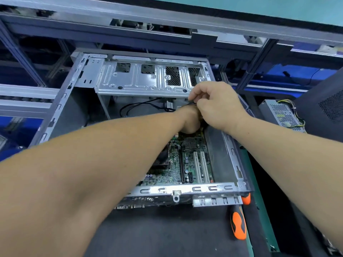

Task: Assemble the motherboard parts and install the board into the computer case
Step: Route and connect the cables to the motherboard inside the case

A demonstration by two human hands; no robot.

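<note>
The open grey sheet-metal computer case (232, 151) lies on its side on the dark-matted table (167, 234), its silver perforated drive cage (148, 76) at the far end. The green motherboard with white expansion slots (193, 164) already sits on the case floor, so by my reading the seating step is done and the work in hand is cabling: routing a lead to a header at the board's far edge.

Both hands meet just beyond that far edge, under the drive cage. The right hand (217, 106) has its fingers curled, its grip pinching a thin black cable (141, 104) that loops off to the left inside the case. The left hand (189, 120) reaches down beside it, touching the right; its fingers are hidden, so I cannot tell whether its grip is wide, narrow or holding a plug.

The next move likely calls for lining the connector up with its pins and pressing it straight down, with the slack kept clear of the board.

An orange-and-black-handled screwdriver (238, 223) lies on the table just outside the near right corner of the case, well apart from both hands.
</note>
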